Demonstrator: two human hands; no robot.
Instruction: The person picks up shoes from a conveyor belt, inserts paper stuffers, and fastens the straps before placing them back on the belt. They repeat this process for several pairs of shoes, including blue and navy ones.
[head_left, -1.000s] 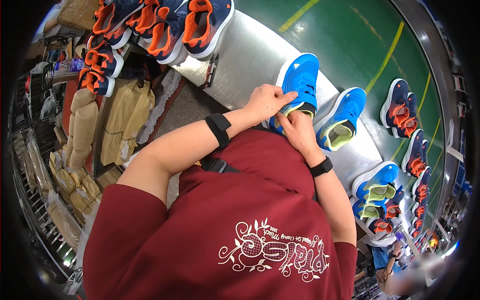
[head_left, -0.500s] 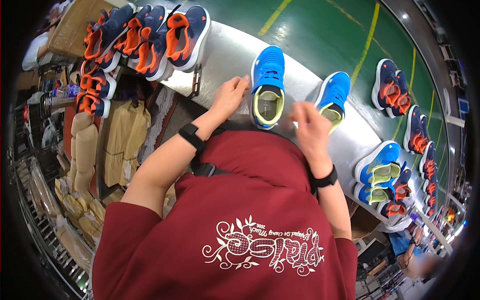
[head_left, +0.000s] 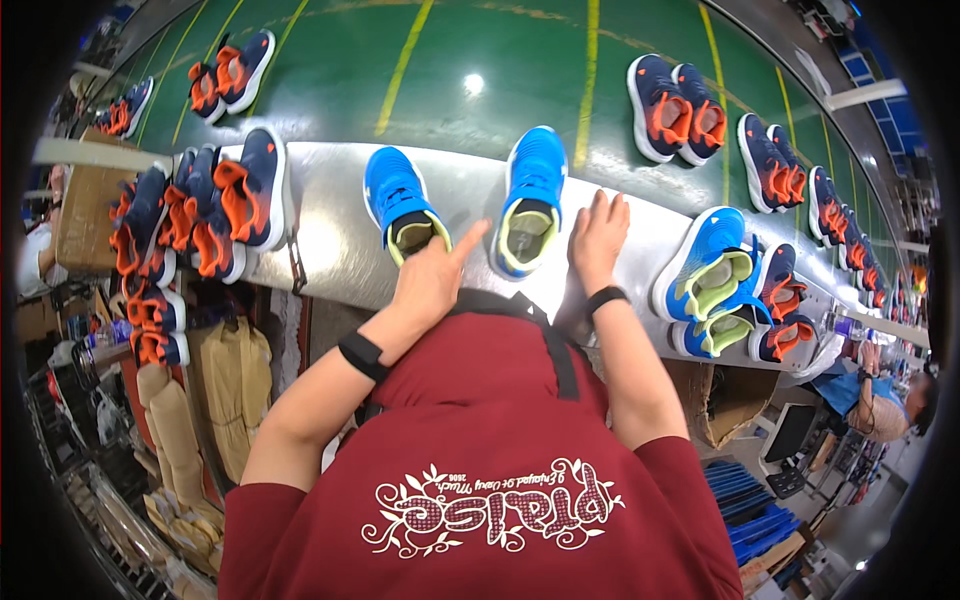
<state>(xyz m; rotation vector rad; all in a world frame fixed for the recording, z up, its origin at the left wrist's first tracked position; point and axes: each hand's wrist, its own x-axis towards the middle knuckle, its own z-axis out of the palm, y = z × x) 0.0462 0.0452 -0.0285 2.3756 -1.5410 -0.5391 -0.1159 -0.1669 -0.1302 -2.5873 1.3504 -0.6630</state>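
Note:
Two blue shoes with lime-green linings stand on the metal table in front of me, toes away. My left hand (head_left: 430,280) is at the heel of the left blue shoe (head_left: 396,190), its fingers over the shoe's opening and its thumb stretched out to the right. The fingertips there are partly hidden. The right blue shoe (head_left: 535,175) stands a little apart, untouched. To its right, my right hand (head_left: 598,240) lies on the metal table (head_left: 460,175) with fingers extended, holding nothing.
Navy shoes with orange linings (head_left: 255,195) crowd the table's left end. At the right are blue shoes (head_left: 700,270) and navy-orange shoes (head_left: 785,290). Beyond the table, more navy shoes (head_left: 660,110) rest on a green surface (head_left: 520,60) with yellow lines. Brown paper (head_left: 230,385) hangs at lower left.
The view has swung, so the two blue shoes appear further left. My left hand moved from beside the left shoe to its heel; my right hand moved to the right shoe's outer side.

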